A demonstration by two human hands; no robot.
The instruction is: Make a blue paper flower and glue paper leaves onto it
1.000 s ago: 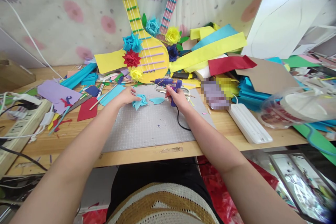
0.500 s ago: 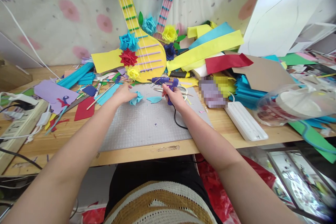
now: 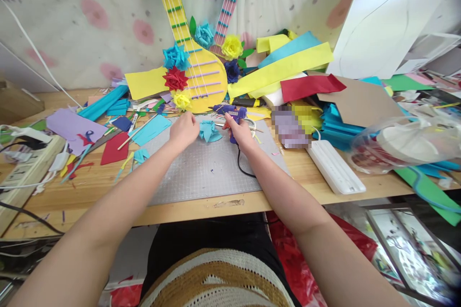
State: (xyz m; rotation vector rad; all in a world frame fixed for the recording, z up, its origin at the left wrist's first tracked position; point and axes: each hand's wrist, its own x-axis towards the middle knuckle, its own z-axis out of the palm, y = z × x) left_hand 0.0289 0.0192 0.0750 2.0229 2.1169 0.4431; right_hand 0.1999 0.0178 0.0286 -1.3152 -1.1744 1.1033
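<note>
My left hand (image 3: pixel 184 130) is closed on a light blue paper flower (image 3: pixel 209 131), holding it over the far part of the grey cutting mat (image 3: pixel 209 172). My right hand (image 3: pixel 240 132) grips the handle of a blue hot glue gun (image 3: pixel 232 114), whose nozzle points left at the flower. The gun's black cord (image 3: pixel 242 165) trails across the mat toward me. The two hands are close together, with the flower between them.
A yellow paper guitar (image 3: pixel 201 76) with paper flowers leans on the wall behind. Coloured foam sheets and scraps (image 3: pixel 288 69) cover the back of the wooden table (image 3: pixel 86 187). A white power strip (image 3: pixel 333 165) lies right of the mat, another one (image 3: pixel 21 172) at the left edge.
My left hand carried the blue flower to the right, up to the glue gun's nozzle. The loose blue petal that lay on the mat is gone from view. The right hand barely moved.
</note>
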